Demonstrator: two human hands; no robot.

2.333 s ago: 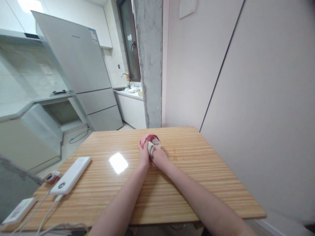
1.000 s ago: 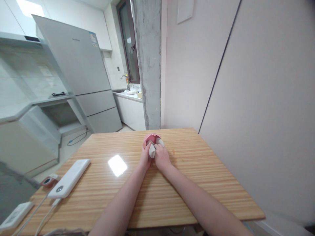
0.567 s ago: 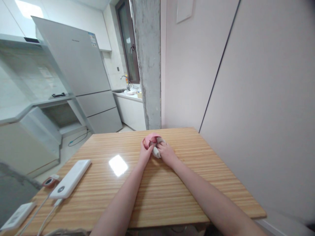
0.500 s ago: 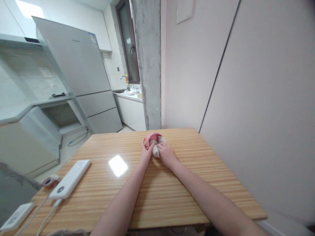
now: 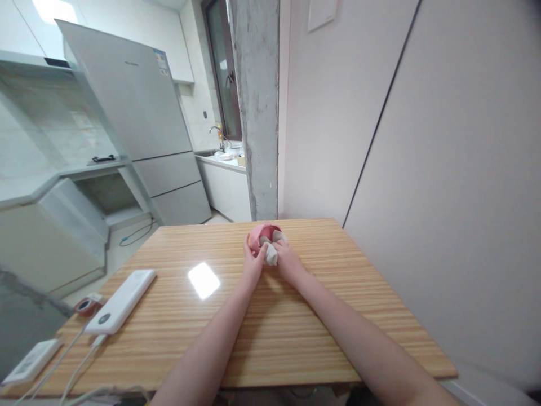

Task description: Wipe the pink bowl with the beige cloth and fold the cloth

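A small pink bowl (image 5: 255,235) is tipped up near the far edge of the wooden table (image 5: 321,349), its opening turned towards me and to the right. My left hand (image 5: 252,260) grips its left side, thumb at the near rim. A light grey cloth (image 5: 271,255) is bunched in the opening and hangs out over the front. My right hand (image 5: 287,260) has closed fingers on the cloth at the bowl's right side. Its fingertips are partly hidden by the cloth.
At the table's left lie a white power bank (image 5: 122,301) with a plugged-in cable (image 5: 80,366), a reddish roll-like item (image 5: 85,306) and a white power strip-like block (image 5: 31,361). Beyond the table stand a grey pillar (image 5: 262,113), a fridge (image 5: 127,101) and a pale wall panel (image 5: 329,124).
The cloth has shifted slightly in the bowl's opening, with its loose end now further right. My right hand has turned a little with it, while my left hand keeps its grip.
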